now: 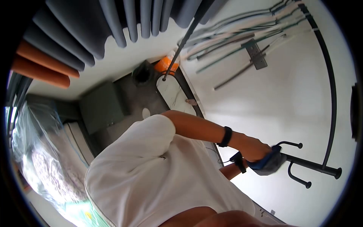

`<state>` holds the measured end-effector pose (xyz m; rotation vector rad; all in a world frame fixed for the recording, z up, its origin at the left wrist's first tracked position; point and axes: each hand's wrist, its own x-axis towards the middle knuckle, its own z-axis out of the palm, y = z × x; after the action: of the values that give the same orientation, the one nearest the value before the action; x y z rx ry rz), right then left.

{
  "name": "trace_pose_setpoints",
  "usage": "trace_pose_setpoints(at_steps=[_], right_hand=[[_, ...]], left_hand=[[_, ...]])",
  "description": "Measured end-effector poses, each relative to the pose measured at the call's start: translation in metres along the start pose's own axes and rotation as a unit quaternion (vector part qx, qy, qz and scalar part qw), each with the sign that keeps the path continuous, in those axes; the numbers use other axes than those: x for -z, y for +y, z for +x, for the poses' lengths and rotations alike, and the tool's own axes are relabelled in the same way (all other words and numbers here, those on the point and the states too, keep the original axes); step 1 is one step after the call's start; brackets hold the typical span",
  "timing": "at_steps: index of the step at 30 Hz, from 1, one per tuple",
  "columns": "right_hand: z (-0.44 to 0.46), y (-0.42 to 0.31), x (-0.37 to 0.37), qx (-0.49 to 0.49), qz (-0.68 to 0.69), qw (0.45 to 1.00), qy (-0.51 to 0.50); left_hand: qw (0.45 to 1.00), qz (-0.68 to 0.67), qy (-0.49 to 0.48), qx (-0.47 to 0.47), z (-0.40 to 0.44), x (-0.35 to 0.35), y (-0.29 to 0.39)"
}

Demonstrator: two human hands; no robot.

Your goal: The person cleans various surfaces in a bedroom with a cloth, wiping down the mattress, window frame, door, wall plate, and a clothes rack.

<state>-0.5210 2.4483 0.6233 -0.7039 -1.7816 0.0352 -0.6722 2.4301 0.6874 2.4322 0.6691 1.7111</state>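
Observation:
My left hand (255, 150), with a black band at the wrist, is wrapped around a blue-and-grey cloth (269, 163). The cloth looks bunched up and slightly blurred. It lies against the end part of a black metal pole (306, 163), close to the pole's curved hooks (293, 144). My right forearm (230, 171) shows below the left one, also with a black wristband. Behind the left hand and the cloth, the fingers of my right hand are hidden.
Dark and orange garments (49, 70) hang at the upper left. Several hangers (227, 45) are on the rack's bar at the upper right. The rack's marble-look base (172, 90) stands by an orange-and-white bag (166, 63) and a black bin (143, 73). Plastic-wrapped bedding (49, 162) is at left.

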Motion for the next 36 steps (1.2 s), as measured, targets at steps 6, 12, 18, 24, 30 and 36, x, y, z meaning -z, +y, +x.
trace_pose_setpoints(at_steps=[6,12,18,24,30,36], right_hand=[[-0.041,-0.032,-0.113,0.006,0.03,0.995,-0.095],[-0.06,-0.058,-0.233,0.068,0.076,0.975,-0.198],[-0.042,-0.111,-0.337,-0.009,0.087,0.946,-0.311],[0.016,-0.175,-0.397,-0.202,0.318,0.875,-0.304],[0.119,-0.224,-0.429,-0.08,0.334,0.926,-0.154],[0.22,-0.238,-0.453,-0.035,0.376,0.925,-0.039]], left_hand=[[0.878,-0.139,-0.213,0.405,-0.141,0.077,-0.07],[0.836,-0.182,0.068,0.513,-0.201,0.188,-0.048],[0.704,-0.095,0.497,0.498,-0.229,0.254,-0.064],[0.738,-0.081,0.52,0.422,-0.214,0.341,-0.065],[0.901,0.018,0.32,0.293,-0.175,0.393,-0.103],[0.879,-0.166,0.325,0.307,-0.114,0.433,-0.132]])
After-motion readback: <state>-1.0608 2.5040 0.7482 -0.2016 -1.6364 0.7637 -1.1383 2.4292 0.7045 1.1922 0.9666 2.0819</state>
